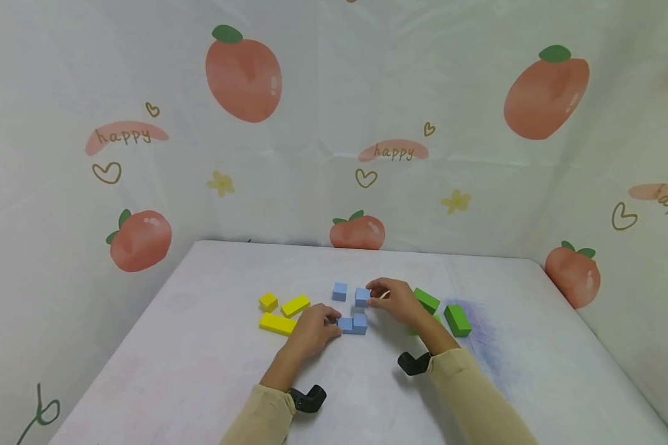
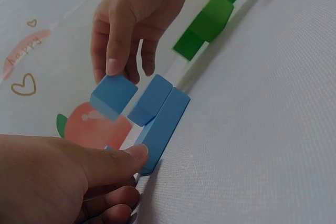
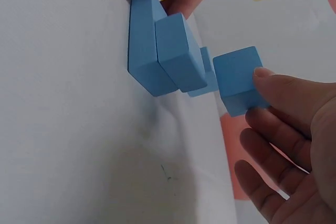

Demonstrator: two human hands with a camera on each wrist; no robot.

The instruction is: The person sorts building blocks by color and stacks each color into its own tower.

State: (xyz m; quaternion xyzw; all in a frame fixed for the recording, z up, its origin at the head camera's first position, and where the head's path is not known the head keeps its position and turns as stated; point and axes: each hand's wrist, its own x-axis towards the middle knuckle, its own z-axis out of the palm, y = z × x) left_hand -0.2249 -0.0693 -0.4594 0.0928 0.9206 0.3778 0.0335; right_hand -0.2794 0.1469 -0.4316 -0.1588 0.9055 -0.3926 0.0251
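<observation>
My right hand (image 1: 398,300) pinches a blue cube (image 3: 239,80) between thumb and fingers, held above the table. In the right wrist view its other fingers are spread and slightly bent. A long blue block (image 2: 167,124) lies flat on the table, and my left hand (image 1: 313,327) grips its left end, thumb on the near side. On the right end of that block sits another blue block (image 1: 359,322). Farther back a separate blue block (image 1: 339,292) stands on the table, partly hidden behind the others in the right wrist view.
Left of the blue blocks lie a yellow cube (image 1: 268,301), a short yellow block (image 1: 295,306) and a longer yellow block (image 1: 276,323), partly behind my left hand. Several green blocks (image 1: 458,320) lie to the right, some behind my right wrist. A printed cloth (image 1: 306,185) hangs behind the table.
</observation>
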